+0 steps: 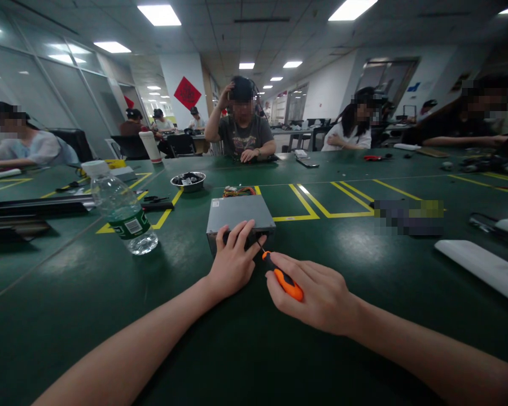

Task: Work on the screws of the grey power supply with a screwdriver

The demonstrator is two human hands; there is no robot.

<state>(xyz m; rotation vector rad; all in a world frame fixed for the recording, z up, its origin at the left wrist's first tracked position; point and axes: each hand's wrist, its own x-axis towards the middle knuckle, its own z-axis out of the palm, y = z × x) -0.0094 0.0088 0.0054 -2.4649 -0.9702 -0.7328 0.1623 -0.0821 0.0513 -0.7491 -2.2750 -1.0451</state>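
A grey metal box (238,212) with coloured wires at its far end lies on the green table (254,338) in front of me. My left hand (232,260) rests on the box's near face, fingers spread and pressed against it. My right hand (317,290) is closed round an orange-and-black screwdriver (283,278), whose thin tip points at the near right corner of the box.
A plastic water bottle (122,208) stands left of the box. A metal bowl (188,181) of small parts and black pliers (156,199) lie beyond it. White flat objects (482,265) lie at the right. Several other people sit round the table's far and side edges.
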